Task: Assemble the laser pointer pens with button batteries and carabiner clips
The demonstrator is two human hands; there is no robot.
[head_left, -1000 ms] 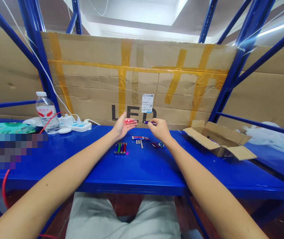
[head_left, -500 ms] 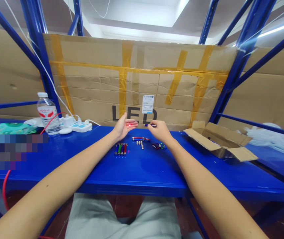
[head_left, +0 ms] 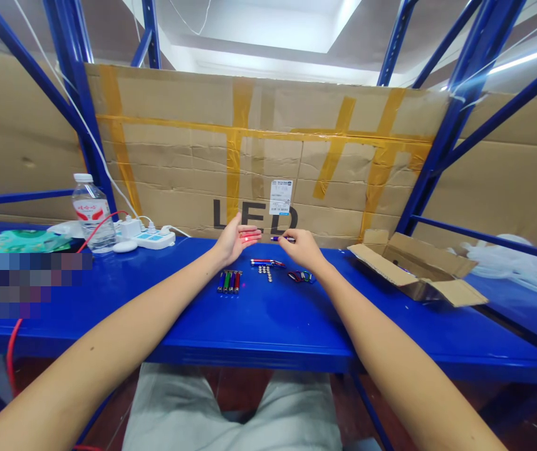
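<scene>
My right hand [head_left: 303,248] grips a small purple laser pointer [head_left: 276,238] whose tip faces left. Opposite it, my left hand [head_left: 237,240] is open, fingers stretched out and palm turned toward the pointer, with a bright red spot on the fingers. Below the hands, red and blue metal tubes [head_left: 263,262] lie on the blue table [head_left: 268,326]. Beside them are several button cells [head_left: 264,270]. A row of blue, green and red tubes [head_left: 229,282] lies under my left wrist. Coloured carabiner clips [head_left: 300,277] rest near my right wrist.
An open cardboard box [head_left: 413,269] stands on the right. On the left are a water bottle [head_left: 92,213], a white power strip [head_left: 148,237] with cables and a green packet [head_left: 24,240]. A large cardboard sheet [head_left: 178,163] closes off the back between blue posts.
Both hands keep nearly the same pose, with the red light still on my left fingers. The view has shifted very slightly.
</scene>
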